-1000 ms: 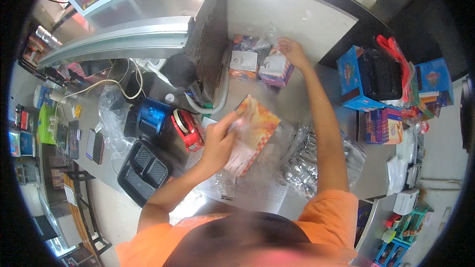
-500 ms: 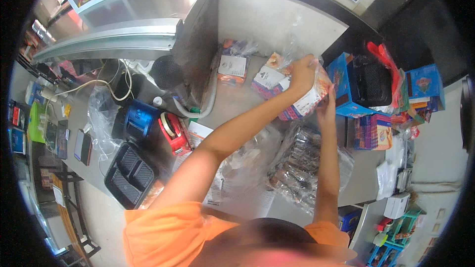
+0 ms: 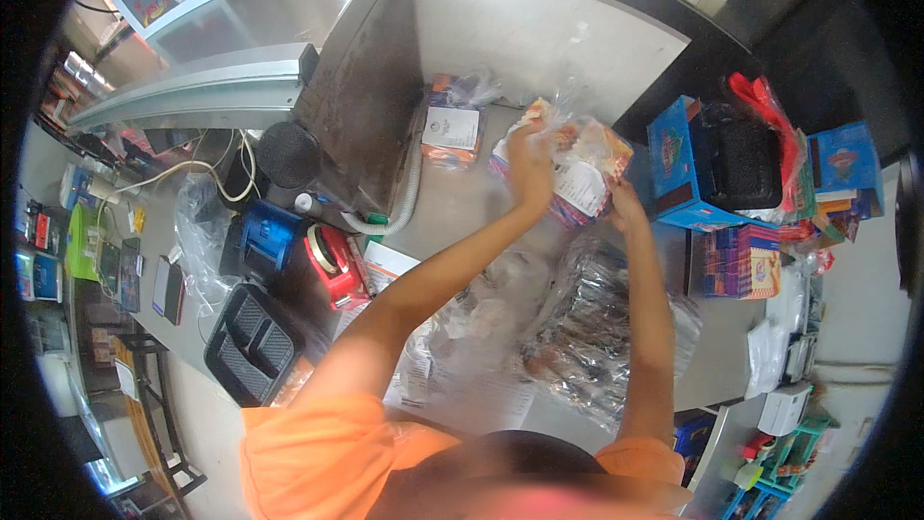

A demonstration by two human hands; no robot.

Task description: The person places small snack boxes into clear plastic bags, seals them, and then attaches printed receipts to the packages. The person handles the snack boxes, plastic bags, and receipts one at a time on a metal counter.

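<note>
Near the back panel, two clear-bagged bundles of orange and purple printed boxes stand side by side. White labels are on them. My left hand has its fingers closed over the left bundle and covers most of it. My right hand grips the lower right side of the right bundle. Loose plastic gathers at the tops of both. A similar bagged bundle with a white label stands apart to the left, untouched.
Clear bags of dark items lie under my right forearm. A red tape dispenser and a black compartment tray are on the left. At the right, a blue carton holds black trays, beside stacked purple packets.
My left hand has moved left and down, from the top of the right bundle to the left bundle. My right hand has shifted slightly left and stays on the right bundle.
</note>
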